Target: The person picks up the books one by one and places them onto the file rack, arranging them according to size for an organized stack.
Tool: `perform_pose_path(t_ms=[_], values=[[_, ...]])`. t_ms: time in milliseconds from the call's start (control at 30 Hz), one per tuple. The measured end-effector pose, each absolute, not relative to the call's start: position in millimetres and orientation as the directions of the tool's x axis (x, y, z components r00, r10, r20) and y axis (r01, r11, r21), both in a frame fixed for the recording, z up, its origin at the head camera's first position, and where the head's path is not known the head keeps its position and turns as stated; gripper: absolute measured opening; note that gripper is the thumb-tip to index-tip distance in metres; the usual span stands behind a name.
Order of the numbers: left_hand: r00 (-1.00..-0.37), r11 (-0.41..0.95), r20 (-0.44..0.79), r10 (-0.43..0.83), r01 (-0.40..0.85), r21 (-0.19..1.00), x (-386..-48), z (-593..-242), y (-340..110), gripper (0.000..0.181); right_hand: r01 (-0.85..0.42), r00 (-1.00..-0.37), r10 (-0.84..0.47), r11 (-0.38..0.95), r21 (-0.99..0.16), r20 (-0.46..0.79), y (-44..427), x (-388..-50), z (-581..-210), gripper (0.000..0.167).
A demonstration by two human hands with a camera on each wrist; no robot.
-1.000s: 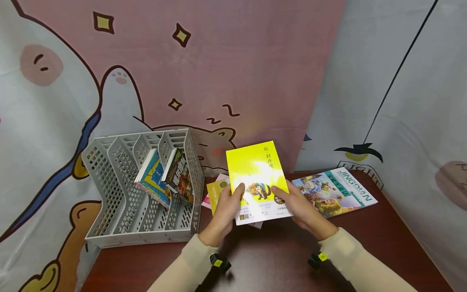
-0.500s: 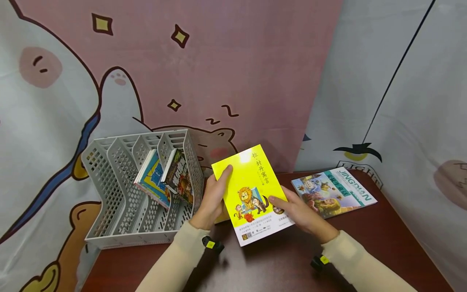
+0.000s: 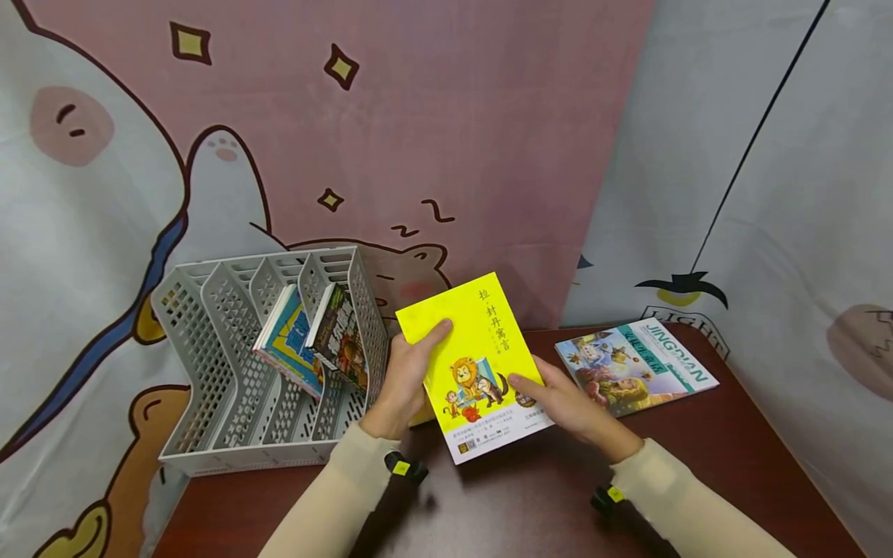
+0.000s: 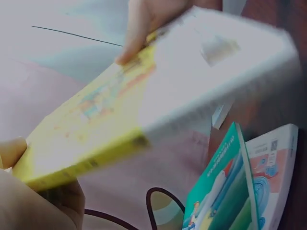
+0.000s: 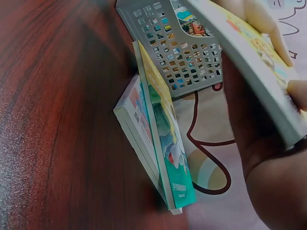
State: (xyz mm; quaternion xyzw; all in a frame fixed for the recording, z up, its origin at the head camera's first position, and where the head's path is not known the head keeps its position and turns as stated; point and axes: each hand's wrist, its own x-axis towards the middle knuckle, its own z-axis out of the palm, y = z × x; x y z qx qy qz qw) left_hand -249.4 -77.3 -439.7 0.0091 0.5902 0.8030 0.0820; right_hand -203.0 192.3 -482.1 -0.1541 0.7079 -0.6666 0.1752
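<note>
The left hand [image 3: 406, 378] and right hand [image 3: 574, 401] are both clamped on the yellow book [image 3: 474, 364], thumbs on its cover, right of the rack [image 3: 279, 457] and outside it. The rack's two right-hand compartments hold a blue book [image 3: 294, 347] and a dark book [image 3: 343, 341]. Outside: a green book [image 5: 165, 124] and pale book [image 5: 136, 115] just beside the rack, and a magazine [image 3: 638, 368] well right of it. Work judged partly done.
</note>
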Motion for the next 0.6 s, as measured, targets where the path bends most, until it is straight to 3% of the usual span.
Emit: perform_pose_path(t_ms=[267, 600], values=[[-0.994, -0.300, -0.036, 0.107, -0.067, 0.952, -242.3, -430.4, -81.0, 0.052, -0.031, -0.895, -0.445, 0.141, -0.990, -0.035, 185.0, -204.7, -483.2, 0.052], [-0.988, -0.203, 0.156, -0.002, 0.154, 0.967, -233.4, -402.3, -108.0, 0.036, 0.004, -0.846, -0.528, 0.140, -0.990, -0.078, 173.5, -202.8, -488.1, 0.046]])
